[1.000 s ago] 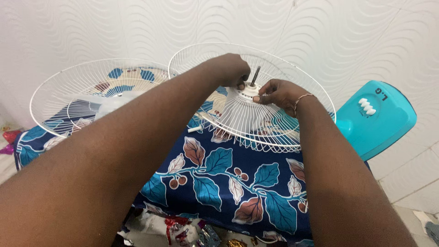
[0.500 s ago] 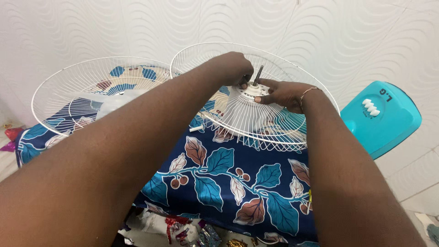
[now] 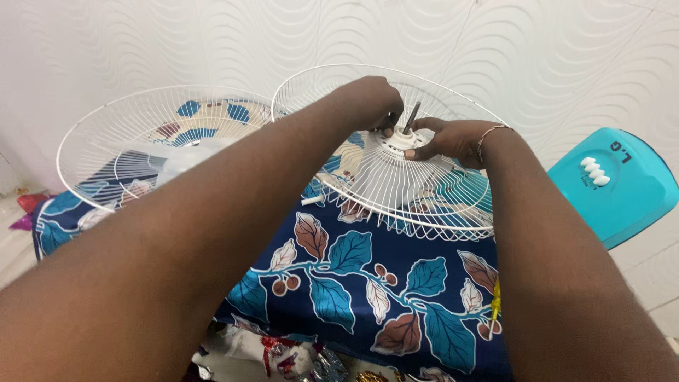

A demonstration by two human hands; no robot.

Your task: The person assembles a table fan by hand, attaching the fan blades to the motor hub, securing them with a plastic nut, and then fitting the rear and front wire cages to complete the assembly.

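White wire fan guard (image 3: 424,191) lies dished on the leaf-print blue cloth (image 3: 353,276), its round white hub (image 3: 399,141) raised at centre with a dark metal shaft (image 3: 411,117) sticking up from it. Left hand (image 3: 371,99) curls over the hub at 10 o'clock of the shaft, fingertips pinched at its base; what they grip is hidden. Right hand (image 3: 453,141), at 3 o'clock, presses its fingers on the hub's rim. A second guard (image 3: 141,141) lies at 9 o'clock, a turquoise fan base (image 3: 615,187) at 3 o'clock.
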